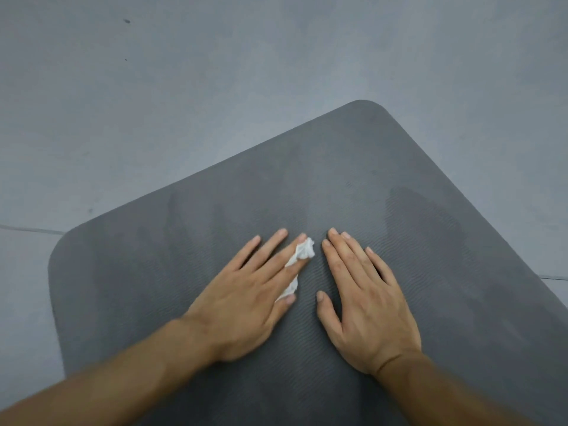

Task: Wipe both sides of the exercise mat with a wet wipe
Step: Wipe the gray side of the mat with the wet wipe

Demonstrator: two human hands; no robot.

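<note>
The left hand (pixel 246 302) is pressing the wet wipe (pixel 302 252) onto the exercise mat (pixel 399 167) on the floor (pixel 153 87) — grip apart, fingers straight. The right hand (pixel 368 309) (likewise splayed, empty) is steadying the mat — even pressure and overlapping strokes should be serving best.

This is an indoor room with a hard floor. It could be a room in a home or a corner of a gym, and the view does not settle which. The floor (pixel 153 103) is made of large, smooth, pale grey tiles. A thin grout line (pixel 30 229) runs in from the left edge of the view, and a second grout line (pixel 553 278) shows at the right edge. A dark grey exercise mat (pixel 338 179) with rounded corners and a finely ribbed surface lies flat on the tiles. A small dark speck (pixel 127 21) marks the floor well beyond the mat's far edge. The light is soft and even.
</note>
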